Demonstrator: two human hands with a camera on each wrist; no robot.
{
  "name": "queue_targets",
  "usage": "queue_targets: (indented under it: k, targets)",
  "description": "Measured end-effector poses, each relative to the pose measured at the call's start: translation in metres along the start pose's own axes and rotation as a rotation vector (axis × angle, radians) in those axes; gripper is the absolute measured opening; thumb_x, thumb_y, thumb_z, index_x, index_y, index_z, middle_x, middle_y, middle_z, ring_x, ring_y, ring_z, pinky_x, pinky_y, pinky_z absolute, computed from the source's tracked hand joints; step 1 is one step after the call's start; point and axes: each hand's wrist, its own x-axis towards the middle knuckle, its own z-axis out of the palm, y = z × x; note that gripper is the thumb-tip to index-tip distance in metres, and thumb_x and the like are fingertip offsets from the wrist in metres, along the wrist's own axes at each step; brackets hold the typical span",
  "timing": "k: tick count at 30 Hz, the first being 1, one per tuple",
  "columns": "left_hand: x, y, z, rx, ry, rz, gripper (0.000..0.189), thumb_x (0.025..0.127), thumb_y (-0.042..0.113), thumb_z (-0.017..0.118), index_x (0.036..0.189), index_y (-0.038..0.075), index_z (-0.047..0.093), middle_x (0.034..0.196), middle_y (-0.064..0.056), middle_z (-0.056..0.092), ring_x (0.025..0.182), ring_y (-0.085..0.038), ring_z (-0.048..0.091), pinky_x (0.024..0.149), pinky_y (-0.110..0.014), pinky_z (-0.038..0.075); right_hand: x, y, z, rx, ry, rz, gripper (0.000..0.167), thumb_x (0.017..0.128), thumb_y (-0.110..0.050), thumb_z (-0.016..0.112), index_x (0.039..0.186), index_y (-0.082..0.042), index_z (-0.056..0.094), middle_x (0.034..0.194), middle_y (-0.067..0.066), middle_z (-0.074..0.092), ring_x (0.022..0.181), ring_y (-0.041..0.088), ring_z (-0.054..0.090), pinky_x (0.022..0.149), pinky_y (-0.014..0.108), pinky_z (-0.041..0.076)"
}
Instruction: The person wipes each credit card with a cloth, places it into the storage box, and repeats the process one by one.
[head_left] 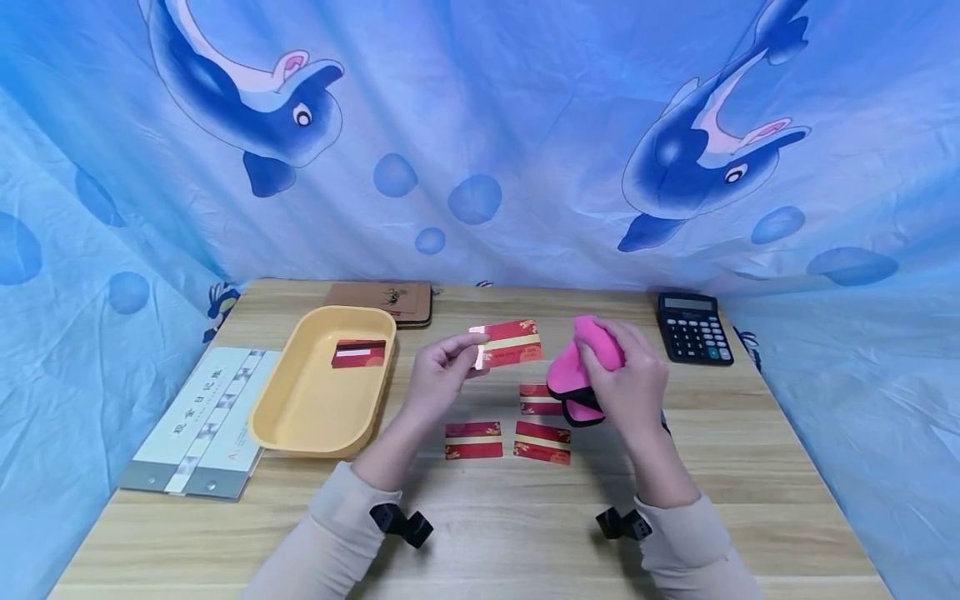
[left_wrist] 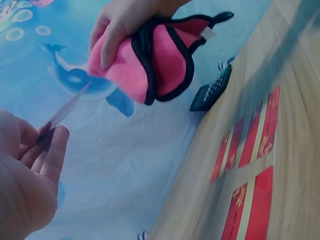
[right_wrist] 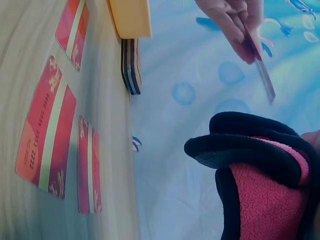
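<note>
My left hand (head_left: 442, 372) pinches a red and gold card (head_left: 513, 343) by its left edge, raised above the table. In the left wrist view that card (left_wrist: 70, 106) shows nearly edge-on between thumb and fingers. My right hand (head_left: 630, 379) grips a bunched pink cloth (head_left: 572, 371) with black trim, just to the right of the held card and apart from it. Below the hands, three similar cards lie on the table: one lower left (head_left: 473, 440), one lower right (head_left: 542, 442), and one (head_left: 536, 399) partly covered by the cloth in the head view.
A yellow tray (head_left: 273, 417) at the left holds one red card (head_left: 358, 353) with a dark stripe. Beside it lies a white-grey account book (head_left: 202, 421). A brown wallet-like item (head_left: 412, 302) lies behind the tray. The black calculator (head_left: 693, 329) sits at the back right.
</note>
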Motion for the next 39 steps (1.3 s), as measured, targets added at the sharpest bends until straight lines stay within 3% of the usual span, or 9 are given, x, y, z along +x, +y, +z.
queue_targets:
  k: [6, 13, 19, 23, 25, 28, 32, 36, 39]
  targets:
    - [0.003, -0.002, -0.003, 0.014, -0.001, 0.002, 0.033, 0.092, -0.014, 0.057, 0.124, -0.009, 0.067, 0.118, -0.026, 0.069, 0.087, -0.016, 0.074, 0.076, -0.028, 0.063, 0.002, 0.003, -0.004, 0.019, 0.011, 0.001, 0.033, 0.081, -0.011, 0.086, 0.111, -0.003, 0.077, 0.105, 0.015, 0.075, 0.092, 0.031, 0.071, 0.07, 0.045, 0.057]
    - [0.006, -0.009, -0.006, -0.004, -0.06, -0.049, 0.023, 0.101, 0.005, 0.061, 0.119, -0.008, 0.068, 0.112, -0.022, 0.073, 0.105, -0.032, 0.072, 0.078, -0.037, 0.063, 0.001, 0.003, -0.006, 0.011, 0.014, -0.013, 0.034, 0.08, -0.012, 0.086, 0.111, -0.003, 0.077, 0.106, 0.014, 0.075, 0.092, 0.03, 0.071, 0.069, 0.041, 0.057]
    - [0.007, -0.014, -0.004, -0.071, 0.043, -0.167, 0.024, 0.1, 0.004, 0.062, 0.119, -0.01, 0.066, 0.112, -0.025, 0.07, 0.095, -0.032, 0.074, 0.076, -0.034, 0.063, -0.001, 0.0, -0.002, 0.027, -0.005, -0.037, 0.034, 0.08, -0.013, 0.086, 0.111, -0.003, 0.077, 0.106, 0.014, 0.075, 0.094, 0.03, 0.071, 0.069, 0.037, 0.056]
    - [0.006, -0.018, 0.007, -0.16, 0.13, -0.169, 0.024, 0.099, 0.002, 0.062, 0.119, -0.011, 0.066, 0.112, -0.029, 0.07, 0.09, -0.031, 0.075, 0.076, -0.033, 0.063, -0.005, -0.007, 0.004, 0.074, -0.013, -0.051, 0.033, 0.078, -0.009, 0.086, 0.11, -0.004, 0.077, 0.105, 0.012, 0.075, 0.092, 0.029, 0.072, 0.07, 0.033, 0.057]
    - [0.004, -0.02, 0.014, -0.209, 0.142, -0.163, 0.023, 0.099, 0.002, 0.063, 0.117, -0.012, 0.066, 0.112, -0.03, 0.069, 0.09, -0.032, 0.075, 0.077, -0.034, 0.063, -0.007, -0.012, 0.008, 0.097, -0.03, -0.063, 0.032, 0.078, -0.009, 0.085, 0.109, -0.004, 0.078, 0.104, 0.012, 0.075, 0.092, 0.029, 0.072, 0.069, 0.035, 0.059]
    - [0.001, -0.021, 0.024, -0.25, 0.109, -0.163, 0.025, 0.1, 0.003, 0.062, 0.119, -0.013, 0.065, 0.113, -0.03, 0.069, 0.09, -0.031, 0.075, 0.08, -0.036, 0.062, -0.008, -0.018, 0.014, 0.1, -0.066, -0.082, 0.031, 0.08, -0.011, 0.084, 0.109, -0.003, 0.077, 0.104, 0.013, 0.075, 0.091, 0.027, 0.072, 0.067, 0.042, 0.061]
    - [-0.002, -0.018, 0.032, -0.223, 0.024, -0.148, 0.029, 0.102, 0.004, 0.058, 0.125, -0.013, 0.062, 0.118, -0.029, 0.068, 0.095, -0.032, 0.074, 0.084, -0.036, 0.061, -0.006, -0.026, 0.024, 0.052, -0.06, -0.1, 0.031, 0.079, -0.01, 0.084, 0.109, -0.004, 0.077, 0.1, 0.014, 0.074, 0.085, 0.029, 0.072, 0.062, 0.047, 0.061]
    - [-0.003, -0.015, 0.035, -0.142, -0.06, -0.103, 0.031, 0.105, 0.002, 0.053, 0.131, -0.012, 0.059, 0.124, -0.027, 0.066, 0.106, -0.033, 0.071, 0.089, -0.032, 0.059, -0.006, -0.039, 0.034, 0.016, -0.068, -0.143, 0.029, 0.079, -0.011, 0.082, 0.108, -0.006, 0.077, 0.1, 0.013, 0.075, 0.078, 0.03, 0.072, 0.055, 0.045, 0.059]
    - [-0.002, -0.014, 0.035, -0.037, -0.081, -0.051, 0.031, 0.104, -0.002, 0.049, 0.131, -0.008, 0.061, 0.122, -0.024, 0.068, 0.107, -0.03, 0.071, 0.09, -0.03, 0.059, -0.008, -0.052, 0.039, 0.029, -0.117, -0.197, 0.026, 0.082, -0.016, 0.08, 0.107, -0.007, 0.077, 0.101, 0.011, 0.075, 0.076, 0.028, 0.072, 0.05, 0.04, 0.056]
